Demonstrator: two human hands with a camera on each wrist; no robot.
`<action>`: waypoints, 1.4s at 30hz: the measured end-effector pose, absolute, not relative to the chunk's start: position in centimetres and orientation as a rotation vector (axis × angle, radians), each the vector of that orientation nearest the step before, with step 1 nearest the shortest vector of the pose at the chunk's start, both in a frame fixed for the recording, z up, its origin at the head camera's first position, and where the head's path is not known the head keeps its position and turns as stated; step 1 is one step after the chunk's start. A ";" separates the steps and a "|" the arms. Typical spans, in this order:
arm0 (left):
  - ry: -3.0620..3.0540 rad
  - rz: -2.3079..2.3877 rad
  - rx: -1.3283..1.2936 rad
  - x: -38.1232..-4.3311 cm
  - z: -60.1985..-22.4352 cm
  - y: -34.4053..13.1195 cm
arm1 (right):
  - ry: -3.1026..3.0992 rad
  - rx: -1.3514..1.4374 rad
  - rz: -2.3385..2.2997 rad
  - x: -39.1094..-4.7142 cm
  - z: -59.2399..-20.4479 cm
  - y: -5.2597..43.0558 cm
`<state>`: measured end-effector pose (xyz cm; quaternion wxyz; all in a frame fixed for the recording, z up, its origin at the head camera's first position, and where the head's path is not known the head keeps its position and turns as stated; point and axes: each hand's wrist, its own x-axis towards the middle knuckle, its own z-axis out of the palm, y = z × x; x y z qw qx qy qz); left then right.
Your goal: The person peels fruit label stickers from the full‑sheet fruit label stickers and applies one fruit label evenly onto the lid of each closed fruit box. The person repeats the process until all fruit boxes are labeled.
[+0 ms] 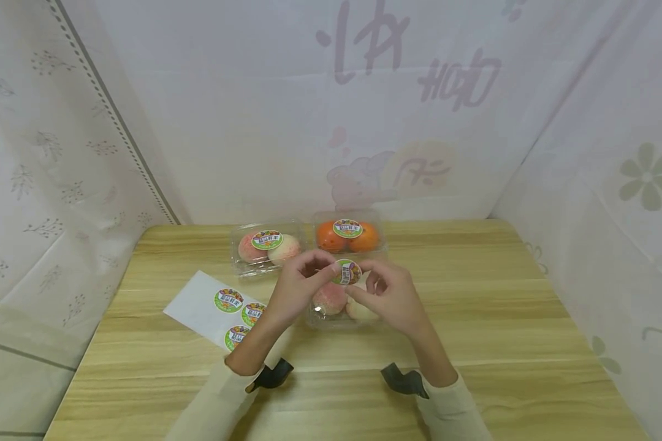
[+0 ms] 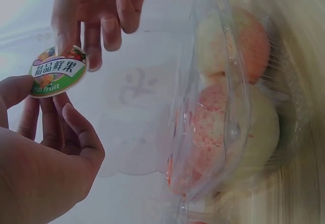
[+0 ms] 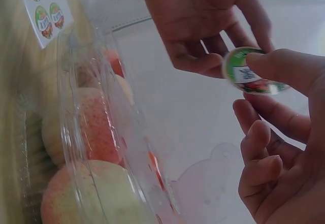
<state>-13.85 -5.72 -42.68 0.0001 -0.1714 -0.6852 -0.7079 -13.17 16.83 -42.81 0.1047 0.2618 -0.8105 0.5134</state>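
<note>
A round fruit-label sticker with a green lower band is held up between both hands. My left hand pinches one edge, thumb on the printed face, as the left wrist view shows. At the opposite edge my right hand pinches it too, its thumb lying over the print. Below the hands sits a clear plastic box with two peaches, a pink one and a paler one. Its lid appears shut, and the hands partly cover it in the head view.
Behind stand two labelled clear boxes, one with peaches at left, one with orange fruits. A white sticker sheet with several labels lies at left, partly behind the left forearm. Printed cloth hangs around the wooden table.
</note>
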 end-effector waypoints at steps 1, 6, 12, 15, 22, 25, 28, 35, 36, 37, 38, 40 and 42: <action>-2.136 -2.247 -0.531 -13.8 -42.6 -5.7 | -2.400 0.768 1.507 -13.2 -42.9 16.7; -2.085 -2.301 -0.500 -13.8 -42.3 -5.5 | -2.407 0.776 1.483 -13.4 -43.1 16.3; -2.064 -2.322 -0.479 -13.8 -42.3 -5.4 | -2.391 0.788 1.472 -13.4 -43.1 16.1; -2.072 -2.311 -0.465 -13.8 -42.4 -5.4 | -2.386 0.781 1.466 -13.5 -43.1 16.0; -2.085 -2.266 -0.420 -13.8 -42.8 -5.7 | -2.390 0.738 1.505 -13.5 -43.0 16.2; -2.097 -2.244 -0.402 -13.7 -43.0 -5.8 | -2.406 0.693 1.533 -13.5 -42.9 16.4; -2.105 -2.226 -0.400 -13.7 -43.4 -5.9 | -2.422 0.625 1.578 -13.5 -42.7 16.6; -2.172 -2.158 -0.416 -13.5 -44.2 -5.9 | -2.426 0.454 1.727 -13.6 -42.4 16.8; -2.188 -2.152 -0.411 -13.4 -44.2 -5.9 | -2.427 0.429 1.741 -13.6 -42.4 16.7; -2.205 -2.147 -0.404 -13.3 -44.3 -5.9 | -2.430 0.406 1.751 -13.6 -42.3 16.7; -2.221 -2.143 -0.396 -13.2 -44.4 -5.9 | -2.431 0.382 1.762 -13.6 -42.3 16.7; -2.247 -2.129 -0.388 -13.1 -44.4 -5.8 | -2.437 0.345 1.773 -13.6 -42.2 16.7; -2.268 -2.105 -0.383 -13.0 -44.4 -5.8 | -2.450 0.315 1.776 -13.7 -42.2 16.7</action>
